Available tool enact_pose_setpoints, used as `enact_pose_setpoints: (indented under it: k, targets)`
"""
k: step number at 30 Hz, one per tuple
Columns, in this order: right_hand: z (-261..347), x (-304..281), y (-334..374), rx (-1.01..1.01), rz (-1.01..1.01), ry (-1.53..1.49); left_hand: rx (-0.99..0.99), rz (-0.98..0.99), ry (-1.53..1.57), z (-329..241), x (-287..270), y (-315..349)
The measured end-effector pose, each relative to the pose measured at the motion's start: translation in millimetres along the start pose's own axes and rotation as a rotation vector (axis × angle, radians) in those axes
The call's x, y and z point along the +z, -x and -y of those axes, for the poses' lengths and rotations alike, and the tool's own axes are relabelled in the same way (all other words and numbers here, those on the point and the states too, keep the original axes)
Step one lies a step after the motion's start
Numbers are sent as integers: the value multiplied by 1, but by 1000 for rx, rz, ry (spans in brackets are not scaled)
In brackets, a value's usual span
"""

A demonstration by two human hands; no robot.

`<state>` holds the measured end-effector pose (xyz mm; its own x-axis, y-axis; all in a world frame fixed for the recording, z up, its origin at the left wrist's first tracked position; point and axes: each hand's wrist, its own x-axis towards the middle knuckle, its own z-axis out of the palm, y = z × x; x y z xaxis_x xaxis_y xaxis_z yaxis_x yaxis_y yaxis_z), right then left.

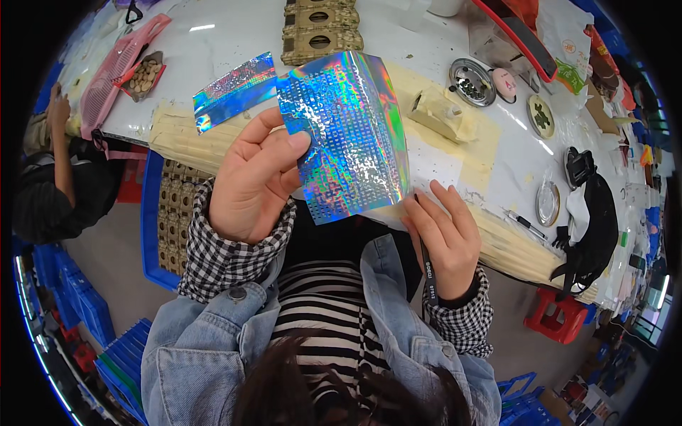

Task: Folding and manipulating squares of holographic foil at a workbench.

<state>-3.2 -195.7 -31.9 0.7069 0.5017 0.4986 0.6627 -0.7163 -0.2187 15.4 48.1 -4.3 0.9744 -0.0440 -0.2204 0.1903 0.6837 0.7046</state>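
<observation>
A shiny holographic sheet (348,135) with rows of tiny marks is pinched between the thumb and fingers of my left hand (252,174). It is held up, slightly curved, above the table's near edge. In my right hand (447,241) is a pair of slim black tweezers (429,273). Their tip end is beside the sheet's lower right corner; I cannot tell whether they touch it. Beyond my left hand a smaller holographic strip (234,92) lies on the white table (220,42). Several camouflage-patterned parts with round holes (320,39) stand in a row behind the sheet.
A tape-covered block (440,117) sits right of the sheet. Farther right are a metal dish of dark bits (472,79), a small round dish (541,117) and a black bag (597,227). A blue crate (153,220) holds camouflage parts. Another person's arm (62,149) shows at left.
</observation>
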Motion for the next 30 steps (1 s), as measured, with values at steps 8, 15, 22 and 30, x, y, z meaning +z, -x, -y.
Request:
enact_pose_setpoints:
  k: [8, 15, 22, 30]
  targets:
    - [-3, -11, -6, 138, 56, -182, -31, 17, -5, 2, 3, -1]
    - [-2, -27, -1, 232, -158, -388, -83, 17, -28, 9, 9, 5]
    - [24, -35, -14, 7, -150, -548, -175, 147, -147, 21, 23, 12]
    - [25, -26, -22, 8, -123, -558, -167, 204, -178, 23, 27, 14]
